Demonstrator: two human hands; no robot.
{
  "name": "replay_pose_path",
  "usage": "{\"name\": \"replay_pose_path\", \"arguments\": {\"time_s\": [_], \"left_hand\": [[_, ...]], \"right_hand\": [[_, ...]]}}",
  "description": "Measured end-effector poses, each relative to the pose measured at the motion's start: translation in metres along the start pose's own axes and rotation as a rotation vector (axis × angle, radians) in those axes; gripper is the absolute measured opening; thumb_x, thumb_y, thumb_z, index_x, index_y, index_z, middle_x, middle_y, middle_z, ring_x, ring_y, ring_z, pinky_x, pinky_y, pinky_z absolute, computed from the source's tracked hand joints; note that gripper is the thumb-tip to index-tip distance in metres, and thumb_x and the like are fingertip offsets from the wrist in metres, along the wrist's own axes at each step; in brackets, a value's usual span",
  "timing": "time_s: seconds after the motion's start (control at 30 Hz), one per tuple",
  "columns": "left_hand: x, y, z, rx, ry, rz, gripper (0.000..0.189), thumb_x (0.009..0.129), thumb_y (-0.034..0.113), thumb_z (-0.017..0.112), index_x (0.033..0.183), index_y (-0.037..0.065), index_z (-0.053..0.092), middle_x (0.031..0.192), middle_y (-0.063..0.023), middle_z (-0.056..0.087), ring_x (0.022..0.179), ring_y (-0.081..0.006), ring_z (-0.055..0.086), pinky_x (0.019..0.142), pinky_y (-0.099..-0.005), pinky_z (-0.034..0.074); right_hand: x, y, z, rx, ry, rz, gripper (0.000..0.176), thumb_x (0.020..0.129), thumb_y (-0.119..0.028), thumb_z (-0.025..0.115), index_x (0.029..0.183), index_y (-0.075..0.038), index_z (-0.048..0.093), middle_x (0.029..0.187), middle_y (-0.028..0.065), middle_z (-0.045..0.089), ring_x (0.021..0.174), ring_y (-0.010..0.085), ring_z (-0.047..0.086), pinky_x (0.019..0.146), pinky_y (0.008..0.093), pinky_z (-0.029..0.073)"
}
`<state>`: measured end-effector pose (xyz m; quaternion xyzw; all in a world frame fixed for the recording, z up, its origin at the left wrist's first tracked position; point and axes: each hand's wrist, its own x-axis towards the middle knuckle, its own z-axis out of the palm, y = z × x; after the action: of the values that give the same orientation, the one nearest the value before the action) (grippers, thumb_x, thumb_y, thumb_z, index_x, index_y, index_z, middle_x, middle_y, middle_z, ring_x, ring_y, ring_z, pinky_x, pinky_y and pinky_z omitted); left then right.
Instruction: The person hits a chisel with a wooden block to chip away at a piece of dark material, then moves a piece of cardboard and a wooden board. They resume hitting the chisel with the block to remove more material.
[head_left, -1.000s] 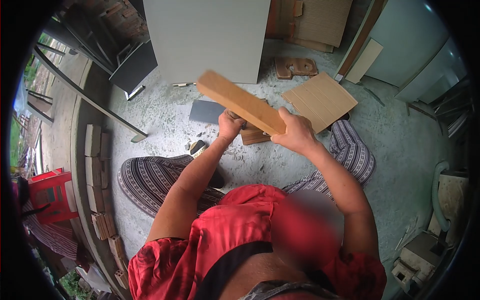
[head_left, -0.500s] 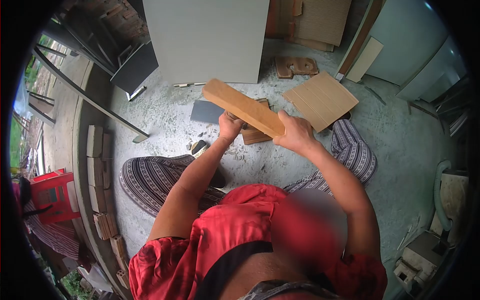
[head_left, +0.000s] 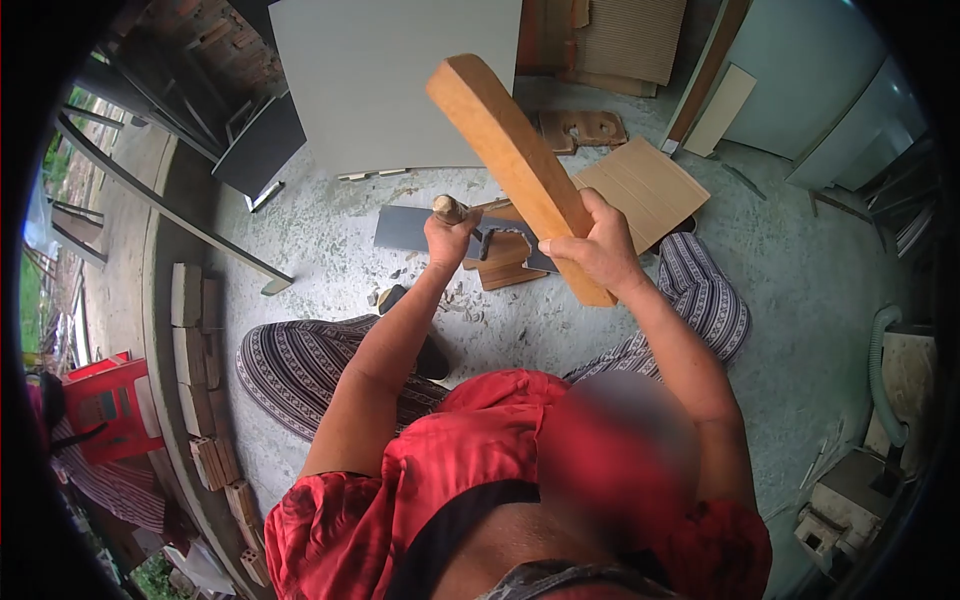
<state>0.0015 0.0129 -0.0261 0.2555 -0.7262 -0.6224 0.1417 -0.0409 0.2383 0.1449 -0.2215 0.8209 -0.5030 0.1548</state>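
My left hand (head_left: 447, 242) is closed around the upright wooden handle of a chisel (head_left: 449, 208); its lower end is hard to make out. Near it lies a dark grey flat board (head_left: 404, 229) with a jagged broken edge, partly over a brown wooden board (head_left: 507, 274) on the floor. In my right hand (head_left: 606, 252) a thick wooden block (head_left: 515, 145) is gripped near its lower end. The block slants up to the left, raised above the boards and apart from the chisel's top.
Grey chips (head_left: 462, 300) are scattered on the concrete floor. A flat cardboard piece (head_left: 640, 195) lies to the right, near my patterned trouser leg (head_left: 700, 290). A large pale panel (head_left: 400, 90) leans ahead. Bricks (head_left: 188, 350) line the left ledge, beside a slanting metal bar (head_left: 190, 215).
My right hand has lifted the wooden block up and right, tilting it more steeply away from the chisel. The chisel's handle top, earlier hidden under the block, now shows.
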Motion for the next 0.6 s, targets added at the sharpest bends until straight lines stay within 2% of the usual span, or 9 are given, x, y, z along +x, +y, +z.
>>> {"name": "replay_pose_path", "arguments": {"time_s": [0.13, 0.2, 0.3, 0.33, 0.4, 0.43, 0.5, 0.6], "left_hand": [[-0.001, 0.006, 0.007, 0.045, 0.000, -0.015, 0.022, 0.071, 0.017, 0.074, 0.072, 0.001, 0.059, 0.068, -0.0033, 0.062, 0.061, -0.0101, 0.054, 0.059, -0.0273, 0.047], [0.000, 0.008, 0.007, 0.058, -0.042, 0.026, 0.023, 0.070, 0.018, 0.075, 0.075, 0.001, 0.059, 0.068, -0.0032, 0.062, 0.061, -0.0100, 0.053, 0.060, -0.0274, 0.047], [0.006, -0.013, 0.013, 0.033, -0.031, 0.094, 0.025, 0.070, 0.018, 0.075, 0.078, 0.000, 0.059, 0.071, -0.0046, 0.064, 0.064, -0.0111, 0.056, 0.063, -0.0283, 0.048], [0.008, -0.021, 0.014, 0.034, -0.028, 0.092, 0.025, 0.070, 0.018, 0.075, 0.078, 0.000, 0.059, 0.071, -0.0046, 0.064, 0.064, -0.0111, 0.056, 0.063, -0.0283, 0.048], [0.011, -0.027, 0.015, 0.045, -0.057, 0.100, 0.027, 0.069, 0.018, 0.075, 0.082, 0.000, 0.061, 0.076, -0.0066, 0.067, 0.069, -0.0127, 0.060, 0.066, -0.0293, 0.049], [0.009, -0.026, 0.014, 0.075, -0.049, 0.118, 0.029, 0.068, 0.018, 0.075, 0.085, -0.001, 0.062, 0.079, -0.0090, 0.068, 0.073, -0.0145, 0.063, 0.068, -0.0298, 0.050], [0.011, -0.028, 0.013, 0.001, -0.089, 0.079, 0.031, 0.068, 0.019, 0.076, 0.087, -0.002, 0.062, 0.080, -0.0096, 0.068, 0.074, -0.0146, 0.064, 0.069, -0.0298, 0.050], [0.016, -0.031, 0.013, -0.071, -0.118, 0.050, 0.032, 0.068, 0.018, 0.076, 0.087, -0.002, 0.062, 0.080, -0.0105, 0.068, 0.074, -0.0148, 0.064, 0.068, -0.0299, 0.050]], "right_hand": [[-0.001, 0.004, 0.000, -0.072, 0.013, -0.004, 0.046, 0.061, -0.021, 0.075, 0.097, 0.002, 0.056, 0.087, 0.0106, 0.064, 0.078, 0.0168, 0.061, 0.072, 0.0300, 0.048], [-0.005, 0.002, 0.003, -0.115, 0.044, -0.036, 0.044, 0.061, -0.027, 0.073, 0.089, -0.001, 0.051, 0.081, 0.0156, 0.064, 0.076, 0.0291, 0.064, 0.070, 0.0369, 0.049], [-0.008, -0.007, 0.005, 0.013, 0.064, -0.124, 0.043, 0.061, -0.026, 0.072, 0.088, -0.002, 0.050, 0.081, 0.0167, 0.063, 0.077, 0.0326, 0.063, 0.070, 0.0391, 0.048], [-0.008, -0.006, 0.007, 0.014, 0.061, -0.123, 0.043, 0.061, -0.026, 0.072, 0.088, -0.002, 0.050, 0.081, 0.0167, 0.063, 0.077, 0.0326, 0.063, 0.070, 0.0391, 0.048], [-0.010, -0.002, 0.009, -0.167, 0.007, -0.071, 0.042, 0.062, -0.020, 0.075, 0.092, 0.001, 0.054, 0.084, 0.0156, 0.062, 0.080, 0.0242, 0.063, 0.071, 0.0322, 0.048], [-0.008, 0.004, 0.012, -0.164, 0.012, -0.070, 0.042, 0.062, -0.020, 0.075, 0.092, 0.001, 0.054, 0.084, 0.0156, 0.062, 0.080, 0.0242, 0.063, 0.071, 0.0322, 0.048], [-0.002, 0.011, 0.015, -0.501, -0.214, 0.158, 0.042, 0.062, -0.020, 0.074, 0.091, 0.000, 0.052, 0.082, 0.0188, 0.061, 0.079, 0.0284, 0.063, 0.072, 0.0333, 0.048], [-0.002, 0.001, 0.007, -0.428, -0.220, 0.187, 0.046, 0.063, -0.018, 0.074, 0.098, 0.000, 0.050, 0.082, 0.0145, 0.062, 0.078, 0.0237, 0.062, 0.073, 0.0326, 0.047]]}}
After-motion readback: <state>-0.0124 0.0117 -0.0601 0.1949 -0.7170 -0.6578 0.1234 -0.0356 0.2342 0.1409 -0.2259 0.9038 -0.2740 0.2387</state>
